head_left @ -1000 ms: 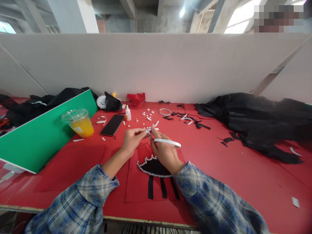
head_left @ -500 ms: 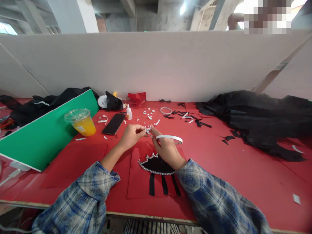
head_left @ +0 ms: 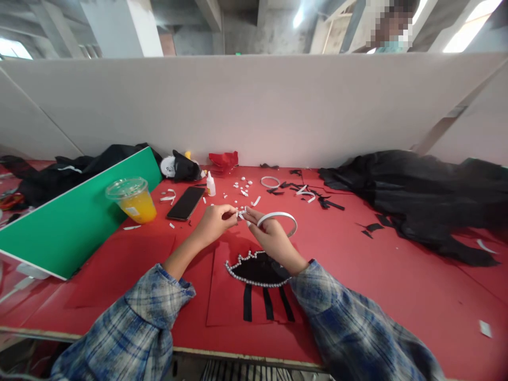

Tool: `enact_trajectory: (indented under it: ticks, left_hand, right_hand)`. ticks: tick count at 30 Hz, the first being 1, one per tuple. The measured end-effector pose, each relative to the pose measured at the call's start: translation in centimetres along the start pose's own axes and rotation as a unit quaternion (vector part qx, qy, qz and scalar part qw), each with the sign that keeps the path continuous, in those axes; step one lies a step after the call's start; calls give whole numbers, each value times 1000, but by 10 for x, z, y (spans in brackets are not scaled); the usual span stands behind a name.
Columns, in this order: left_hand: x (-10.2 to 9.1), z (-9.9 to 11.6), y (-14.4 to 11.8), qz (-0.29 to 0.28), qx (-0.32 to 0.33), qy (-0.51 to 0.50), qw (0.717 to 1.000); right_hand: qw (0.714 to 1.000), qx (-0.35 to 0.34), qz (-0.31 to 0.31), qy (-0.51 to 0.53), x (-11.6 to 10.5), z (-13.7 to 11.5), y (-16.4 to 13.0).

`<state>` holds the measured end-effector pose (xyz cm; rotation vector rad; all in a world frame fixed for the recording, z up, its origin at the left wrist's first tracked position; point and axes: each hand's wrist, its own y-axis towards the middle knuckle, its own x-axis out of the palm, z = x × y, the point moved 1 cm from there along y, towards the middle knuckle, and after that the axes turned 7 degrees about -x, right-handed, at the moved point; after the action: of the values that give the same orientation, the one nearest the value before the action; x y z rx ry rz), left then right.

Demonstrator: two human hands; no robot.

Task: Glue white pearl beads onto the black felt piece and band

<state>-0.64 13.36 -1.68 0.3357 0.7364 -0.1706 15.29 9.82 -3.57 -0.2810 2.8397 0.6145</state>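
Observation:
My left hand [head_left: 214,222] is closed in a pinch on a small white piece [head_left: 240,213], whose kind is too small to make out. The fingertips of my right hand [head_left: 273,241] meet it from the other side. A narrow white roll of tape [head_left: 277,214] sits at my right hand's fingers, partly hidden by them. Below the hands lies a black eye-shaped cutout [head_left: 254,271] edged with silvery beads, with three black strips [head_left: 268,303] under it, on a red sheet [head_left: 226,309]. My right wrist covers part of the cutout's right end.
Loose white beads [head_left: 243,185], a small white bottle [head_left: 210,184] and a phone [head_left: 186,203] lie beyond my hands. A cup of orange drink [head_left: 137,203] stands left by a green board [head_left: 79,217]. Black scraps [head_left: 325,202] and black cloth [head_left: 416,185] lie right.
The tape roll has tipped more upright at my right hand, which has turned slightly. My left hand stays pinched in nearly the same place. A person behind the partition has shifted left.

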Motion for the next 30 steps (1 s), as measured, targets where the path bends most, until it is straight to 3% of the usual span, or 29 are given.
enact_trajectory:
  ticks: [8,14,20,24,30]
  left_hand:
    - [-4,3,-1,67,22,-12,997]
    - [-6,6,-3,96,138,-41,985]
    - [1,9,-10,164,300,96,935]
    - [6,5,-10,164,312,132,926]
    - [5,-1,-5,108,293,75,947]
  right_hand:
    - [980,82,30,179,-5,-6,0]
    - [953,128,44,270,-10,-8,0]
    - [940,125,57,312,-11,-4,1]
    - [943,112,52,310,-11,-5,1]
    - [957,92,39,271,-11,-10,0]
